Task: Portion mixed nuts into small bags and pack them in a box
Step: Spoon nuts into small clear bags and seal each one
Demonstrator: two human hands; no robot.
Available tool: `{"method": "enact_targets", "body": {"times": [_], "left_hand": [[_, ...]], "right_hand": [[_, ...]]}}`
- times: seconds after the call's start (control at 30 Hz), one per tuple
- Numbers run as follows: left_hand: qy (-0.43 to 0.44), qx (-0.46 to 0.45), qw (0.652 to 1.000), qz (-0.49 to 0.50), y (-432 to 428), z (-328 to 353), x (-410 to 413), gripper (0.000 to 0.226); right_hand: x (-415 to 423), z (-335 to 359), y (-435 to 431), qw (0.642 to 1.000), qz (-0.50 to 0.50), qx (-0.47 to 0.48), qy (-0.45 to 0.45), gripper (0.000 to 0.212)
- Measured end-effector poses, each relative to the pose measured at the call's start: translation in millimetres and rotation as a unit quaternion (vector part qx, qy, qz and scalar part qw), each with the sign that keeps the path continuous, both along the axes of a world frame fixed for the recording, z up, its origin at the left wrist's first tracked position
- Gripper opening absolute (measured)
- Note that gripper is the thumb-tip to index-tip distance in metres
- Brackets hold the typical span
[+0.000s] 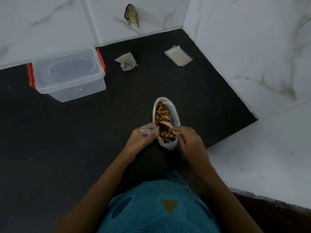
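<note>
Holding a small clear bag (149,130) right at the left edge of the big open bag of mixed nuts (165,115), the left hand (141,140) pinches it between thumb and curled fingers. The little bag's mouth is turned toward the nuts, seemingly so that a scoopful has almost no way to travel and any spill drops back into the supply. The right hand (188,139), at centre frame just right of the nut bag, has its fingers curled round what looks like the handle of a small brown scoop (165,124). The handle is mostly hidden, so the exact grip cannot be told. The scoop's bowl lies over the nuts, touching or nearly touching the small bag's mouth, just beyond the fingertips of both hands. Filling this portion looks to be the step in hand.

Higher in the frame, one filled small bag (126,62) lies on the black counter (67,148), near the clear lidded box (69,73) at upper left, likely staged for packing. A flat stack of empty bags (178,55) lies at upper right, on the right hand's side
</note>
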State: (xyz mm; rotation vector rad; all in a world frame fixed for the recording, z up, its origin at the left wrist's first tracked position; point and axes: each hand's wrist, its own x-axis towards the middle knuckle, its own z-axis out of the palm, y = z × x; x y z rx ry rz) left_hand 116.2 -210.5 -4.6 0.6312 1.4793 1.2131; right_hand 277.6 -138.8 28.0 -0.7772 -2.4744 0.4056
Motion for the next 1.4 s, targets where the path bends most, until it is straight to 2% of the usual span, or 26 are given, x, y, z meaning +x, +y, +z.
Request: {"method": "enact_targets", "body": {"times": [0.1,0.2,0.27,0.4,0.57,0.73,0.8,0.97,1.07,1.2,1.3,1.4], "left_hand": [[0.009,-0.003,1.0,0.0,0,0,0,0.025],[0.004,-0.011,1.0,0.003,0,-1,0,0.026],[0.0,-0.014,1.0,0.004,1,-1,0,0.028],[0.0,-0.02,1.0,0.005,3,1,1,0.028],[0.002,-0.025,1.0,0.01,3,2,2,0.037],[0.007,-0.023,1.0,-0.005,4,4,2,0.033],[0.007,-0.023,1.0,-0.001,3,4,2,0.035],[0.014,-0.022,1.0,-0.006,3,2,2,0.041],[0.017,-0.024,1.0,-0.008,4,1,2,0.044],[0.022,-0.023,0.999,-0.01,4,1,2,0.045],[0.022,-0.023,0.999,-0.011,3,0,1,0.046],[0.02,-0.024,0.999,-0.019,4,-1,1,0.045]], "right_hand": [[5,-4,12,1.0,-0.012,-0.005,-0.003,0.029],[14,2,17,0.988,-0.061,-0.134,0.056,0.032],[20,9,17,0.98,-0.069,-0.164,0.085,0.031],[24,15,7,0.988,-0.027,-0.146,0.043,0.029],[22,-2,7,0.991,-0.045,-0.12,0.033,0.027],[9,-14,14,0.992,-0.041,-0.116,0.013,0.026],[9,-12,16,0.993,-0.047,-0.105,0.024,0.026],[15,3,25,0.98,-0.109,-0.121,0.116,0.025],[13,0,29,0.981,-0.126,-0.116,0.09,0.013],[6,-13,24,0.976,-0.139,-0.166,0.033,0.015],[3,-13,21,0.972,-0.144,-0.178,0.046,0.014],[3,-11,20,0.949,-0.193,-0.239,0.073,0.014]]}}
